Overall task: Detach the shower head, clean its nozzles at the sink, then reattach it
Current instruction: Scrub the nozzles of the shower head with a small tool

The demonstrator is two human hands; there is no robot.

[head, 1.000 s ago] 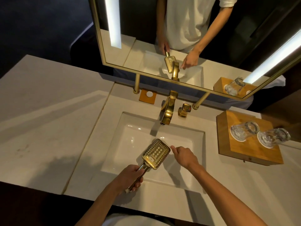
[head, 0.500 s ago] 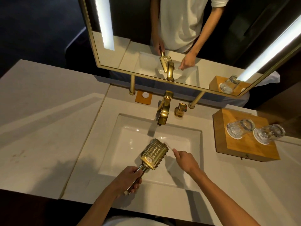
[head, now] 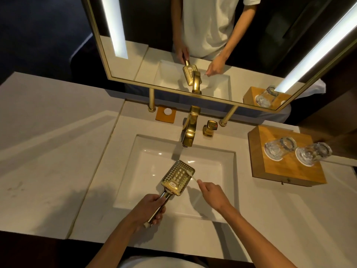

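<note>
The space over the sink basin (head: 146, 182) is taken up near its front by the shower head (head: 178, 177), the left hand (head: 148, 208) and the right hand (head: 211, 193). The far edge is overhung by the gold faucet (head: 189, 128), with its handle (head: 210, 128) just to the right. The right counter is blocked by a wooden tray (head: 289, 173) carrying two glasses (head: 280, 148). Open counter (head: 48, 151) is left on the left side.

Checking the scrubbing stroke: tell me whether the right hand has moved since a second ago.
Yes. The right hand has shifted slightly toward the shower head, judged against the sink's right rim; its thin white stick now lies on the nozzle face.
</note>
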